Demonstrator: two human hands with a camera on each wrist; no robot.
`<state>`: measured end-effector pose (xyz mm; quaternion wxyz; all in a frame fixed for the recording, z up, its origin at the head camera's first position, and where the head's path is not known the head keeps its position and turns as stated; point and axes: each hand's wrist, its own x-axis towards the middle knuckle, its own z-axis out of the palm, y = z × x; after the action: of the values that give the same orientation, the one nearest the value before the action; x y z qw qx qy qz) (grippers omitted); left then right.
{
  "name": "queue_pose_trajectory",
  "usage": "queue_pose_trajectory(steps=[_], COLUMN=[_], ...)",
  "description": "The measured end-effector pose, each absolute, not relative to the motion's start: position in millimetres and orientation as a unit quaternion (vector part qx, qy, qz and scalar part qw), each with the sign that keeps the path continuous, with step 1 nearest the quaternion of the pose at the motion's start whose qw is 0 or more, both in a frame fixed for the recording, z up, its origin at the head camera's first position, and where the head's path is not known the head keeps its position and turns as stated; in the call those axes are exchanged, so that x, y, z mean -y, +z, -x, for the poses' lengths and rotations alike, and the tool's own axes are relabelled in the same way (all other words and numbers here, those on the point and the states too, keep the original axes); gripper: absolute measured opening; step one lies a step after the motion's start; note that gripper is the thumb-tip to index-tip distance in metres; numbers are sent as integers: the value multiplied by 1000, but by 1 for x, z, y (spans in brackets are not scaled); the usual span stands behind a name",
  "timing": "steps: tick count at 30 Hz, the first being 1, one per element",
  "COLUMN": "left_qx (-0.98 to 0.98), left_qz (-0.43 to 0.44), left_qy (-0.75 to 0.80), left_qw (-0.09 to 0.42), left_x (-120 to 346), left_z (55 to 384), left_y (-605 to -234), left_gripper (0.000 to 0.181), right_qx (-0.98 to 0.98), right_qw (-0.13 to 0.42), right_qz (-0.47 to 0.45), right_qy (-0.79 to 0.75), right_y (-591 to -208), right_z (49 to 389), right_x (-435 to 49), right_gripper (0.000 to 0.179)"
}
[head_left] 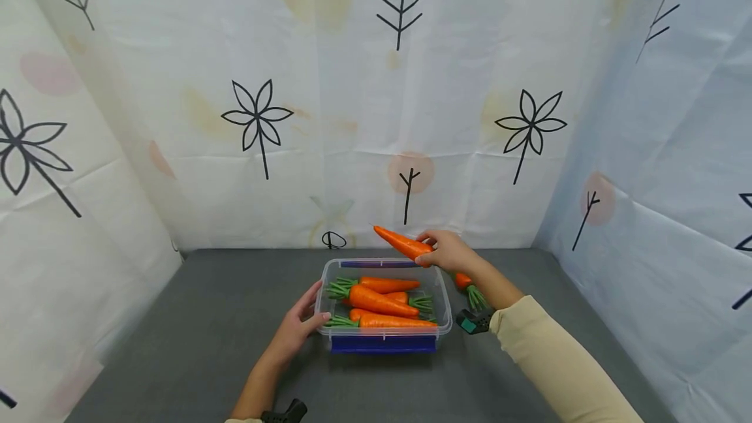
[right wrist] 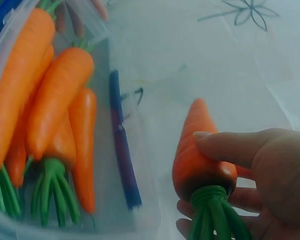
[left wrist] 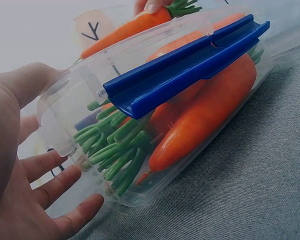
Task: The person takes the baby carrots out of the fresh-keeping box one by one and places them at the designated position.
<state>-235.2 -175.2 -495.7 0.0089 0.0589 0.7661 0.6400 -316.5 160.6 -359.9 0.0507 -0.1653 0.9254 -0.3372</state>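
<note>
**Carrot held over the far rim of the box**

While the left hand [head_left: 299, 326] rests with straight, spread fingers against the left wall of the clear box [head_left: 444, 309], the right hand [head_left: 449, 251] grips a carrot [head_left: 401, 244] above the box's far rim, just right of frame centre in the head view. Thumb and fingers curl round the thick end of the carrot near its green stalks; its tip points to the upper left, toward the curtain. In the right wrist view the carrot sits at lower right, apart from the box, whose far blue clip [right wrist: 123, 150] runs down the middle of the frame.

Several carrots [head_left: 378, 301] lie lengthwise in the box, filling most of the floor. A near blue clip [head_left: 383, 343] closes off the front edge at lower centre. In the left wrist view the palm fills the lower left, fingertips at the curved plastic corner, thumb just above it.

Open space lies to the left and right of the box, and in front of it between the two forearms. Another carrot [head_left: 468, 287] lies on the surface just right of the box, partly hidden by the right forearm.

Everything stands on a grey cloth surface [head_left: 194, 318]. White curtains [head_left: 329, 83] printed with black leaves and pale spots close the back and both sides.
</note>
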Motion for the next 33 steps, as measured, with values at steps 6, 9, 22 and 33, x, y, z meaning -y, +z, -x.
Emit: queue_pose_trajectory(steps=[6, 9, 22, 33], left_qx=[-757, -755, -763, -765], left_qz=[-72, -79, -61, -61], left_qy=[649, 651, 643, 641], left_qw=[6, 3, 11, 9], left_x=[176, 176, 175, 175], left_z=[237, 236, 235, 234], left_y=[-495, -494, -495, -495], left_gripper=[65, 66, 64, 68], right_qx=[-925, -928, -937, -948], right_qw=[25, 7, -46, -55], right_qz=[133, 107, 37, 9], right_qy=[-354, -357, -343, -312], right_y=[-365, -370, -403, -423], right_z=[322, 323, 327, 320], right_x=[-186, -199, -242, -262], right_gripper=[44, 46, 48, 47])
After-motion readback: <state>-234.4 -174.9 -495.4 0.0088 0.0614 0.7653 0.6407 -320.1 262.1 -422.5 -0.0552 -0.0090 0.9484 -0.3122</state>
